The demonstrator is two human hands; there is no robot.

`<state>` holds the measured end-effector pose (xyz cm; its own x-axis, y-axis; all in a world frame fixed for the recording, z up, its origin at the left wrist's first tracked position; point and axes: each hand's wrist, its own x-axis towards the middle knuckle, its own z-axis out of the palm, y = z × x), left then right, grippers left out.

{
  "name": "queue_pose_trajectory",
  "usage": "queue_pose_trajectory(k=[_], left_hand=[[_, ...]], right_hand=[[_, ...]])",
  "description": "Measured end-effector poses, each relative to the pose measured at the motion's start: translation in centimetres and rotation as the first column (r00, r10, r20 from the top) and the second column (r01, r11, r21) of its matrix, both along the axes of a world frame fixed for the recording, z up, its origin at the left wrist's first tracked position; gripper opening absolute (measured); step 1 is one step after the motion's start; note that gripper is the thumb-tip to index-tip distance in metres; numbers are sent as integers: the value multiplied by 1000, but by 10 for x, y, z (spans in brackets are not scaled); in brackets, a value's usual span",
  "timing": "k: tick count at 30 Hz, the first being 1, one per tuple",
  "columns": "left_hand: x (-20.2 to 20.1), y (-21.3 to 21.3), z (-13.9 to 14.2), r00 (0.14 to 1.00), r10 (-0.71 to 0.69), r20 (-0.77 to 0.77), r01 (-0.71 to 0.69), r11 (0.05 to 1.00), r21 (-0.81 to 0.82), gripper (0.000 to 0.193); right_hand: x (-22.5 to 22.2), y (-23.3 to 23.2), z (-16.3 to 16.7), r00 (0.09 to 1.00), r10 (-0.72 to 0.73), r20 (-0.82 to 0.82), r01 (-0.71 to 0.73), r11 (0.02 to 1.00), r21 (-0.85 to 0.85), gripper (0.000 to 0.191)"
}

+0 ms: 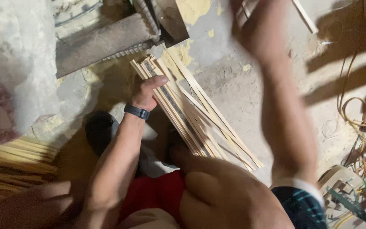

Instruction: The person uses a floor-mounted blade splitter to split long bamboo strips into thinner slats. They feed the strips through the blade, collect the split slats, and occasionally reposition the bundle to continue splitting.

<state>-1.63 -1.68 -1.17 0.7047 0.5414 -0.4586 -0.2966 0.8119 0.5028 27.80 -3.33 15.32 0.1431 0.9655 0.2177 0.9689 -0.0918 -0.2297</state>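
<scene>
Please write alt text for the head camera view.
A person's left hand presses on a bundle of thin wooden strips lying on a dusty floor, while the blurred right hand is raised, holding more strips.

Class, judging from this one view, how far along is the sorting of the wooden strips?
Done: a pile of strips lies at the left edge. In hand: the left hand holds the bundle of strips on the floor; the raised, blurred right hand holds one strip. Left: most of the bundle.
</scene>
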Motion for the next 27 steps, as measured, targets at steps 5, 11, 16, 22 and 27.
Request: queue_pose_trajectory(k=[5,11,16,22,27], left_hand=[[0,-2,-4,996,80,-35,-79,996,52,36],[4,2,0,997,33,66,-30,998,-48,34],[6,3,4,990,129,-47,-130,991,-15,36],[5,0,-10,987,150,-53,-148,988,32,31],[5,1,-16,992,103,-71,-106,994,-38,31]], right_hand=[[-104,-99,-63,646,-233,-726,-157,891,-426,16],[-119,-126,-78,800,-189,-570,179,981,-75,14],[-136,-81,-54,896,-160,-414,227,967,118,10],[-145,-28,-70,897,-115,-427,212,959,188,3],[-149,-14,-62,887,-92,-452,203,958,202,3]])
